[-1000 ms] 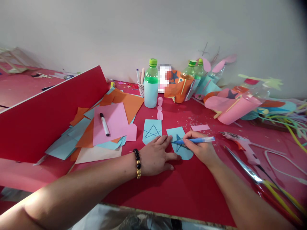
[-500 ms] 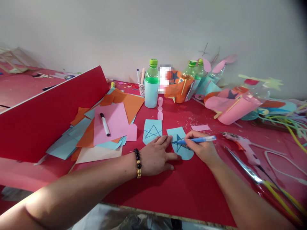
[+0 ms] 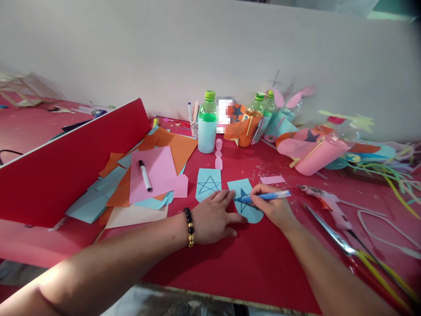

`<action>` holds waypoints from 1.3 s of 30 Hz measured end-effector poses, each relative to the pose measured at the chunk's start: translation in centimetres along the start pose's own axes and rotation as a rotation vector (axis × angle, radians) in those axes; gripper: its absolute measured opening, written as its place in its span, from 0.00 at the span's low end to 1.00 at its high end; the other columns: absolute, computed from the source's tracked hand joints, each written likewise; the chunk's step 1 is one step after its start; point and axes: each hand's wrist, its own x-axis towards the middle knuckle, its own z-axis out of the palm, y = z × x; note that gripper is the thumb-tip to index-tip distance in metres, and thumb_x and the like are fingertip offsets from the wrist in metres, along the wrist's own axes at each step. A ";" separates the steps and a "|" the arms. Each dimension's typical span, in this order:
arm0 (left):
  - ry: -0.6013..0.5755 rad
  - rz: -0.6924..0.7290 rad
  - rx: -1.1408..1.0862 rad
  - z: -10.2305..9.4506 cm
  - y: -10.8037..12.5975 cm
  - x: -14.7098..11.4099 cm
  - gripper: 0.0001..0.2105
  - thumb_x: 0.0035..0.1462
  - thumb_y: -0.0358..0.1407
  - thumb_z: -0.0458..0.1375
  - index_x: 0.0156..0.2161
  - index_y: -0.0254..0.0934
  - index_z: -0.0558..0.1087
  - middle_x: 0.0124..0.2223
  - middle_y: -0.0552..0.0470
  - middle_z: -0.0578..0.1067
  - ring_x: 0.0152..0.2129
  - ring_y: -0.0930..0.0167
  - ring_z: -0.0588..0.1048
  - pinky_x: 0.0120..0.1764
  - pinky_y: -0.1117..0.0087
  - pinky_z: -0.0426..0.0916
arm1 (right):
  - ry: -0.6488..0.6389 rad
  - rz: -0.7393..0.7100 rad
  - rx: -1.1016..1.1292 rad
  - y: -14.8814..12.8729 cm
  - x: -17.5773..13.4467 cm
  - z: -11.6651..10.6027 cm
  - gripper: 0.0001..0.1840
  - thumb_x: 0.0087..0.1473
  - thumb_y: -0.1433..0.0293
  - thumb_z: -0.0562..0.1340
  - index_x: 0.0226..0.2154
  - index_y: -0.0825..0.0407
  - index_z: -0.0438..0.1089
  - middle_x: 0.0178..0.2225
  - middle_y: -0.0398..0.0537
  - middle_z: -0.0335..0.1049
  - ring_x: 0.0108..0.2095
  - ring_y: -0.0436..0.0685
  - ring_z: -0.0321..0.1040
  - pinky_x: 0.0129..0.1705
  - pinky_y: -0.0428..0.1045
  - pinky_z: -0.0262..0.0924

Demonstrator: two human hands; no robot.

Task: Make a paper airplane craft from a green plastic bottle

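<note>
My right hand (image 3: pixel 274 208) is closed around a blue marker (image 3: pixel 268 196), its tip down on a light blue paper cutout (image 3: pixel 251 216) with a rounded end. On that cutout is a dark star, partly filled in with blue. My left hand (image 3: pixel 217 217) lies flat with fingers spread, its fingertips pressing the cutout's left edge. Beside it, partly under my left fingers, lies a second light blue cutout (image 3: pixel 208 181) bearing a star outline. A black bead bracelet (image 3: pixel 188 226) circles my left wrist.
Left are stacked coloured papers (image 3: pixel 154 166) with a white marker (image 3: pixel 145 175) on top, before a red board (image 3: pixel 75 162). Behind stand a green-capped bottle (image 3: pixel 207 134) and bottle crafts (image 3: pixel 324 153). Right lie a glue gun (image 3: pixel 329 204), large scissors (image 3: pixel 342 241) and a pink strip (image 3: pixel 272 180).
The view has tilted up slightly, so things sit a little lower. The marker's tip has shifted slightly over the star; my left hand stays in place on the paper.
</note>
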 end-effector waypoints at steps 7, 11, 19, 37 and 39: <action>0.057 0.041 0.030 0.2 -0.3 0.1 0.18 0.60 0.48 0.55 0.55 0.56 0.68 0.67 0.49 0.51 0.61 0.54 0.53 0.58 0.49 0.51 | 0.080 0.016 0.083 0.5 0.2 -0.3 0.08 0.52 0.66 0.60 0.25 0.50 0.66 0.20 0.40 0.65 0.23 0.51 0.62 0.25 0.46 0.55; 0.080 0.063 0.054 0.5 -1.3 0.6 0.16 0.61 0.46 0.54 0.54 0.55 0.68 0.66 0.49 0.53 0.61 0.55 0.51 0.58 0.46 0.50 | 0.159 0.014 0.277 1.3 0.5 -0.2 0.08 0.53 0.63 0.61 0.29 0.50 0.68 0.24 0.41 0.68 0.27 0.52 0.67 0.30 0.47 0.61; 0.190 -0.007 0.192 -0.7 -2.0 0.5 0.12 0.59 0.38 0.57 0.48 0.48 0.74 0.62 0.49 0.58 0.59 0.55 0.53 0.58 0.49 0.52 | 0.307 0.146 0.531 1.7 0.6 0.9 0.17 0.44 0.55 0.67 0.29 0.51 0.67 0.25 0.41 0.67 0.28 0.53 0.68 0.34 0.51 0.67; 0.192 -0.040 0.136 0.3 -0.3 -0.5 0.17 0.62 0.43 0.54 0.56 0.52 0.66 0.60 0.47 0.59 0.53 0.60 0.60 0.55 0.55 0.58 | 0.294 0.084 0.278 -0.1 0.8 1.7 0.11 0.47 0.60 0.63 0.26 0.50 0.65 0.20 0.40 0.65 0.23 0.52 0.63 0.27 0.47 0.60; 0.178 -0.051 0.122 0.3 -0.3 -0.5 0.17 0.61 0.44 0.54 0.56 0.53 0.67 0.60 0.48 0.59 0.53 0.60 0.59 0.55 0.55 0.57 | 0.286 0.058 0.230 0.3 1.0 1.5 0.10 0.49 0.60 0.61 0.25 0.49 0.64 0.19 0.39 0.63 0.22 0.51 0.61 0.26 0.47 0.58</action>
